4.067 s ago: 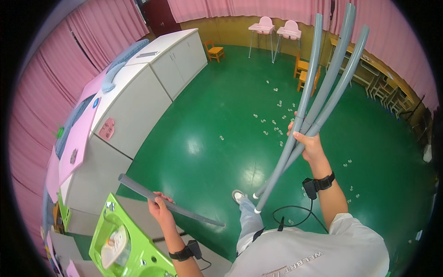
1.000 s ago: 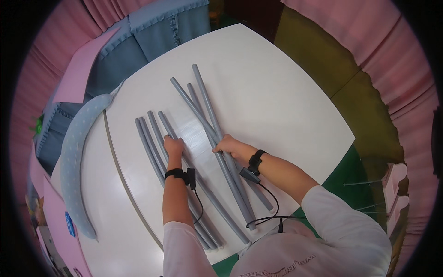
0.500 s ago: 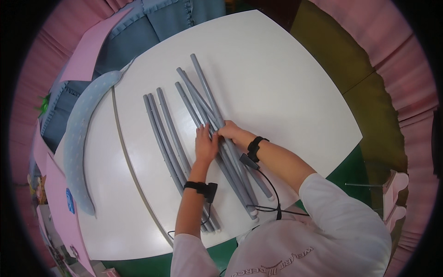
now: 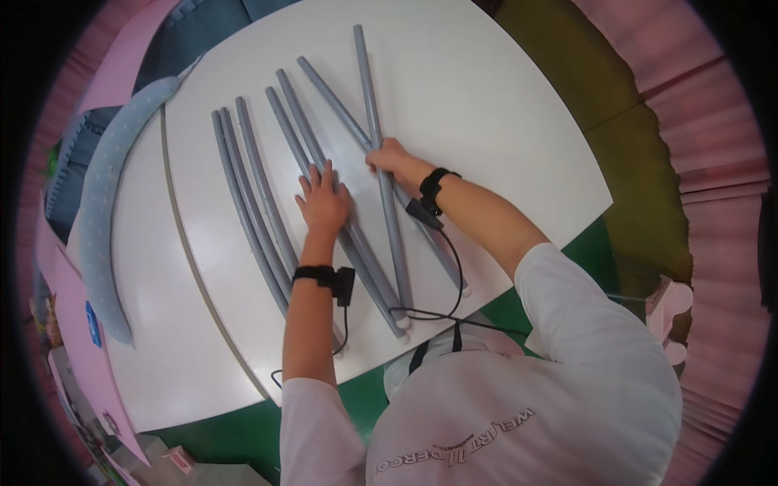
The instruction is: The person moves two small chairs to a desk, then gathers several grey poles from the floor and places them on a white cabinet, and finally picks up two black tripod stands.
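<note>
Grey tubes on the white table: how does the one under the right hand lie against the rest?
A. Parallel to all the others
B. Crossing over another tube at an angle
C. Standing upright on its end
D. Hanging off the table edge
B. The tube under the right hand runs almost straight up the picture and crosses another tube that slants like the rest, while the left hand presses flat on the slanted ones.
</note>
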`<state>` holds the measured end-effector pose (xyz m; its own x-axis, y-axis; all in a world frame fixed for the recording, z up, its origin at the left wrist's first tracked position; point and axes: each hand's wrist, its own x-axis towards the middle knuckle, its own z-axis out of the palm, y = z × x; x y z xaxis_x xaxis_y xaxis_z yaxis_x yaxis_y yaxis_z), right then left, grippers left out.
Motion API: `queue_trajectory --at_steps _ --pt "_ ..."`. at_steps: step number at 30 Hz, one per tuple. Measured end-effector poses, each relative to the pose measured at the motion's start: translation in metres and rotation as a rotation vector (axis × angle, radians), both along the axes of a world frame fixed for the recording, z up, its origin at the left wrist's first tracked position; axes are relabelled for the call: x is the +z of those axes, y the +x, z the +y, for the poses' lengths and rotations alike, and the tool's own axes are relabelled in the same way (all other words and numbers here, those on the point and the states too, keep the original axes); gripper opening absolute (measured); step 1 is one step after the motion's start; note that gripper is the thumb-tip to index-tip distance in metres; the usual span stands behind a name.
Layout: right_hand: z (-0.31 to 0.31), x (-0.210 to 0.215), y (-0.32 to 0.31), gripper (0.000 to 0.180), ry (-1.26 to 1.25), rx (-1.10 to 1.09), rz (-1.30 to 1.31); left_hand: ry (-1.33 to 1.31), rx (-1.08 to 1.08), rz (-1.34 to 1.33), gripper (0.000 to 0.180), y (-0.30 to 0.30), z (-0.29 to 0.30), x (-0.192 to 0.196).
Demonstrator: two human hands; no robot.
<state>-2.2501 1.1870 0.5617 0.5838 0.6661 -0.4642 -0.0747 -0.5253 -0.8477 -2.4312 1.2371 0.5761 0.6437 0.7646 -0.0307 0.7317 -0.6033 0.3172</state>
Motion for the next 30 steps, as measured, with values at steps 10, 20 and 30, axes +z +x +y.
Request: queue_trajectory --at_steps 10,20,30 --pt "-0.024 0.008 0.018 0.03 -0.086 0.138 -0.196 -0.06 0.078 0.13 0.061 0.021 -0.01 0.027" --pt "-0.033 -0.006 -0.005 0.041 -0.085 0.128 -0.402 -0.141 0.189 -0.231 0.057 0.027 -0.001 0.012" --pt "-0.037 -0.015 -0.039 0.044 -0.052 0.157 -0.665 0.025 0.206 -0.125 0.061 0.038 0.014 -0.029"
